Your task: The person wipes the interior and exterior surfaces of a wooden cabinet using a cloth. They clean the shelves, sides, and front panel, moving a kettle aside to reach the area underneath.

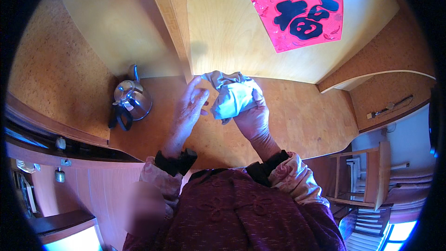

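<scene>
A crumpled pale blue-grey cloth [234,98] is bunched above the wooden counter [299,111]. My right hand [253,116] grips it from the right and below, with the thumb pressed on its near side. To the left of the cloth is my left hand [190,108], fingers apart and holding nothing. Its index finger points up close to the cloth's upper left corner; whether they touch I cannot tell. Farther left, a shiny metal kettle [134,99] with a black handle and a raised spout stands on the counter.
A red paper with a large black character [306,10] is stuck on the back panel. A wooden divider [170,17] rises between kettle and cloth. A dark thin object with a cord [390,106] is on the right side panel. Wooden chairs [378,174] stand lower right.
</scene>
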